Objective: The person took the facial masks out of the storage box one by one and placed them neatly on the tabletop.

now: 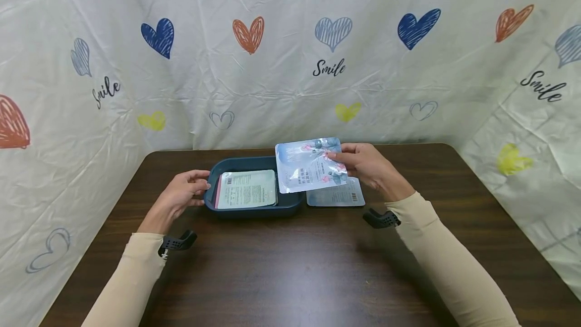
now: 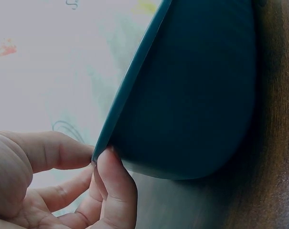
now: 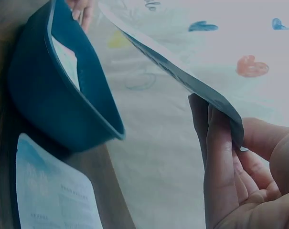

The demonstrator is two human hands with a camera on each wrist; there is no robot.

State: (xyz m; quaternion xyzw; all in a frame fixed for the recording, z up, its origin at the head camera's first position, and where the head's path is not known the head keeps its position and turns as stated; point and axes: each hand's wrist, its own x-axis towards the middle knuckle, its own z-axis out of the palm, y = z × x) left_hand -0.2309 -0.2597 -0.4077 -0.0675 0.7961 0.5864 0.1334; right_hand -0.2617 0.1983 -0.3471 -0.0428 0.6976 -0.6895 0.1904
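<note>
My left hand [image 1: 183, 193] pinches the rim of a dark blue plastic basin [image 1: 254, 213] at its left end, thumb on one side and fingertips on the other in the left wrist view. Inside the basin lie packets, the top one a pale green sheet mask packet [image 1: 247, 189] with a pink edge showing beneath. My right hand [image 1: 367, 165] holds a shiny light blue sheet mask packet [image 1: 304, 168] with flowers by its right side, raised over the basin's right end. Another light blue packet [image 1: 336, 197] lies flat on the table, right of the basin and partly hidden by the held one.
A dark brown wooden table [image 1: 290, 266] carries everything. Behind it and at both sides hangs a white cloth [image 1: 281, 85] printed with hearts and "Smile". A black band [image 1: 178, 241] sits on the left wrist, another black band [image 1: 381, 218] on the right.
</note>
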